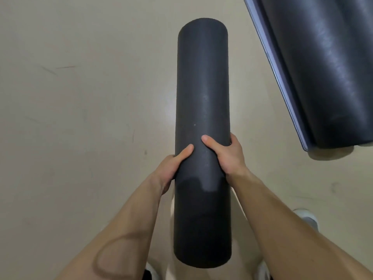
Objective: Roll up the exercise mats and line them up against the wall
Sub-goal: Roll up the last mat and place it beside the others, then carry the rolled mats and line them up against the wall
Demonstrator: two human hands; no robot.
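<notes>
My left hand and right hand both grip the rolled mat near mid-length, fingers curled round it, left of the second mat, not touching it.

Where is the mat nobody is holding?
In the head view the other mat lies on the floor at upper right, apart from the rolled mat that the left hand and right hand grip.

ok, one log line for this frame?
stage: roll in hand | left hand: grips rolled mat | right hand: grips it, opposite side | other dark mats: on floor, upper right
</notes>
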